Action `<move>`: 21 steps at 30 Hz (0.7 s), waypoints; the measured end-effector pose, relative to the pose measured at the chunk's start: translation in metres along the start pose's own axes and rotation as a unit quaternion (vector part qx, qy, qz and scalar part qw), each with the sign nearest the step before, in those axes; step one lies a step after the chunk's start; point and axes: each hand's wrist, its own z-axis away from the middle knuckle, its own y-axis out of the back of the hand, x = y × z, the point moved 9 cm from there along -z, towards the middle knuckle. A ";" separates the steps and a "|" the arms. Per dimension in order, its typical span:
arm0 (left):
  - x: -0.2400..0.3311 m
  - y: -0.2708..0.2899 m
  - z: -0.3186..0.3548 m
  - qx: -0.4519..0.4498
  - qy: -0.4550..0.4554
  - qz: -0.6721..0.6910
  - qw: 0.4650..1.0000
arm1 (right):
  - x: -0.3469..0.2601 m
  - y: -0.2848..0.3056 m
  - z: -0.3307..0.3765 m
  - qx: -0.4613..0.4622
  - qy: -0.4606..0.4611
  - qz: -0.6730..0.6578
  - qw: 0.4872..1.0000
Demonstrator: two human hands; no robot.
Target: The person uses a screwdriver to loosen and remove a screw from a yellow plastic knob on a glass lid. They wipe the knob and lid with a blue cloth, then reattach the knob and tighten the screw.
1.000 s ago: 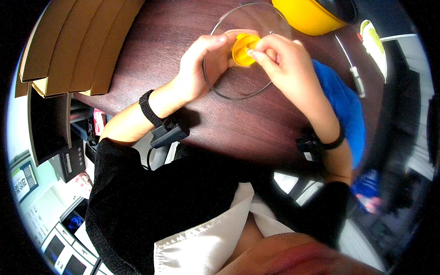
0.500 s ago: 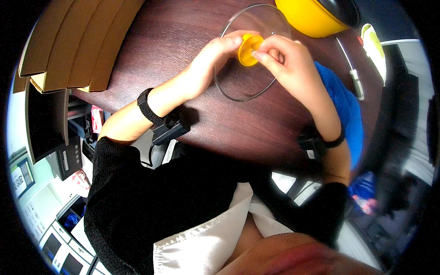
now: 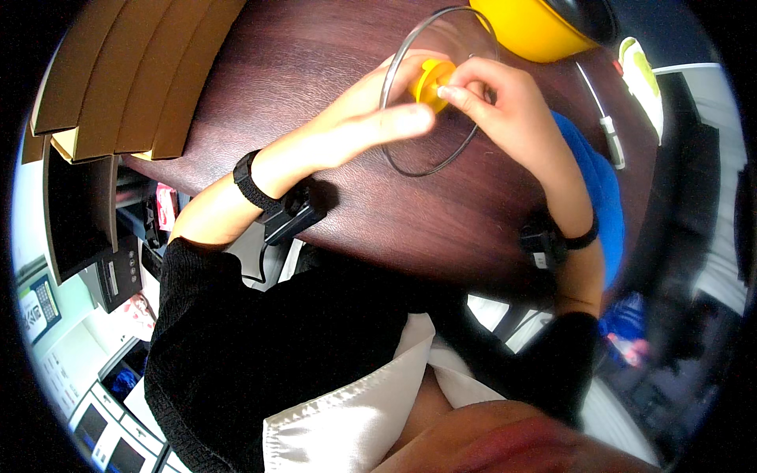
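Note:
A round clear glass lid (image 3: 423, 171) with a metal rim is held up at a tilt over the dark red-brown table. A hollow yellow knob (image 3: 428, 81) sits at its middle, between my two hands. My left hand (image 3: 377, 106) is on the lid's left side, its fingers beside the knob and its thumb stretched across the rim, below the knob. From the right, my right hand (image 3: 498, 93) pinches with thumb and forefinger at the knob's open side. Whatever small thing lies between those fingertips is too hidden to name.
A yellow pot (image 3: 530, 31) with a dark inside stands at the far right. Near it lie a screwdriver (image 3: 612, 142) with a white handle and a white-and-green packet (image 3: 640, 87). Blue cloth (image 3: 593, 185) is beside my right forearm. Brown cardboard flaps (image 3: 138, 75) rise at the left.
The lid has turned a little and tilted more. My left thumb has moved off the knob's upper edge to below it, and my left fingers now reach behind. My right hand keeps its pinch.

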 end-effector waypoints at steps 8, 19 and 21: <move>-0.002 -0.005 0.002 -0.016 0.014 0.002 1.000 | -0.001 0.003 0.001 -0.011 0.000 0.002 1.000; -0.008 -0.010 0.006 -0.019 0.041 0.073 0.996 | 0.000 0.003 0.001 -0.015 -0.010 0.044 0.999; -0.014 -0.009 0.007 -0.016 0.024 0.058 0.998 | 0.001 0.001 0.002 -0.024 -0.021 0.038 0.999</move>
